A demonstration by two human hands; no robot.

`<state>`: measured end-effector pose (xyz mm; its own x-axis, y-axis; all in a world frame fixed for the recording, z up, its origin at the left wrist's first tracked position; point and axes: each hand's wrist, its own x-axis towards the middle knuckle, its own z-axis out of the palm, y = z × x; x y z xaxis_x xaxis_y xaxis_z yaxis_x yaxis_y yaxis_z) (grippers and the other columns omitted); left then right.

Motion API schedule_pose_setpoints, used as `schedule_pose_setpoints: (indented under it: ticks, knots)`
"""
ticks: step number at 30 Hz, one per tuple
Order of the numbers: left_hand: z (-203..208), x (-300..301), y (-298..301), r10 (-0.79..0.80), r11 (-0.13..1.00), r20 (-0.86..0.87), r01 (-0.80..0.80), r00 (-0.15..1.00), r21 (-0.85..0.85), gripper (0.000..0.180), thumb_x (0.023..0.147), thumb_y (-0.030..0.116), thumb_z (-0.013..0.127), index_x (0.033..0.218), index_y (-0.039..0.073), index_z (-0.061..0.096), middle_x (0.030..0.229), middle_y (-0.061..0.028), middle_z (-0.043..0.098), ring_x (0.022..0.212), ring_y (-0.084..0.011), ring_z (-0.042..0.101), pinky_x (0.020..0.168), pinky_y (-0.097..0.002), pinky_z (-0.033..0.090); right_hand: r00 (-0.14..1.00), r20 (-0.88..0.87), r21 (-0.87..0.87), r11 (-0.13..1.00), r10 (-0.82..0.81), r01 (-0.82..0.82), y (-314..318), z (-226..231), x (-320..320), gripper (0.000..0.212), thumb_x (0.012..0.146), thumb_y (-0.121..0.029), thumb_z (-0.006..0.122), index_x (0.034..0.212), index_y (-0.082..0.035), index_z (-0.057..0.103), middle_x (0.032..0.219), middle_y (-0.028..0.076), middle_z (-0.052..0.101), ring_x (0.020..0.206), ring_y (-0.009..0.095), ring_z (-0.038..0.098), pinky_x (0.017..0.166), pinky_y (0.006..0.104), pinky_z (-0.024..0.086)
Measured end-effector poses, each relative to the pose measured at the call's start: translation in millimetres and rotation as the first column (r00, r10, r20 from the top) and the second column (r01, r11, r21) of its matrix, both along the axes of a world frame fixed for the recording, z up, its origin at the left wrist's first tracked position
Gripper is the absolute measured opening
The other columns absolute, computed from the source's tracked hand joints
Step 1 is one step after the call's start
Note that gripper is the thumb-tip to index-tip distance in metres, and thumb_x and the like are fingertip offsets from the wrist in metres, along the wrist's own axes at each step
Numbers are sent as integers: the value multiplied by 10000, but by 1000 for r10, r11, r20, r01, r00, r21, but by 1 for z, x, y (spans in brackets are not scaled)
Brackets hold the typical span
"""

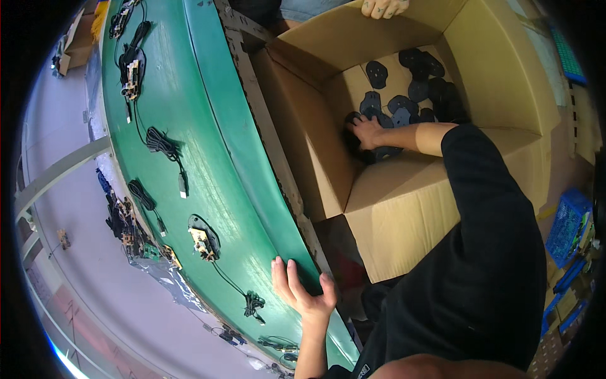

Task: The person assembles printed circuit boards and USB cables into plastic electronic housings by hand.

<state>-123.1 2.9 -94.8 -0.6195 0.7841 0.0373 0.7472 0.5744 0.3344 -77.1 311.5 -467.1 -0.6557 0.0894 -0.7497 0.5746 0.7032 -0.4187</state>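
Observation:
My right hand [366, 131] reaches down into a large cardboard box [410, 237], its fingers apart. The fingertips touch dark plastic pieces along the box's left inner wall; how far they wrap round one is hard to see. Several flat, rounded dark shells [377, 74], like computer mouse bases, lie scattered on the box floor. My left hand [306, 294] rests with spread fingers on the near edge of the green conveyor belt [227, 114], holding nothing. Near it on the belt sits a dark mouse base with a circuit board [204, 243], wired to a bundled cable [254, 304].
Coiled black USB cables [162, 142] and another circuit board [131, 79] lie farther along the belt. Another person's hand [385, 7] grips the box's far rim. Loose boards and cables [126, 221] line the belt's left side. A blue basket [568, 221] stands at right.

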Motion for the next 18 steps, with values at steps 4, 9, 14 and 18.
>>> schedule_pose_setpoints:
  ticks: [4,9,14,18]
  knots:
    - [-3,0,-4,2,1000,7,-3,1000,3,624,878,202,644,1405,-70,451,1493,-302,395,1390,-478,390,1151,-559,305,976,-43,247,949,213,-197,13,0,-8,1131,628,-593,843,1531,-97,377,1571,239,263,1488,429,171,1122,727,199]
    - [-4,0,-8,-10,1000,17,10,1000,28,632,861,194,654,1398,-71,456,1491,-306,396,1393,-480,388,1152,-561,304,975,-10,208,955,221,-214,32,0,-16,1089,619,-635,830,1480,-67,479,1626,238,169,1516,441,64,1125,763,120]
    - [-5,0,-12,-30,999,8,30,1000,36,628,852,185,660,1391,-74,465,1486,-306,402,1389,-481,395,1150,-559,310,914,114,130,906,390,-403,-1,0,-16,795,715,-499,817,1354,-69,619,1561,214,344,1485,434,175,1050,730,338]
    - [-6,3,-14,-19,999,19,19,1000,41,615,847,183,665,1376,-75,485,1475,-308,416,1380,-480,406,1147,-553,316,943,186,-10,960,276,-279,-10,-1,10,763,728,-439,831,1340,-48,598,1442,192,455,1400,360,357,1066,621,390]
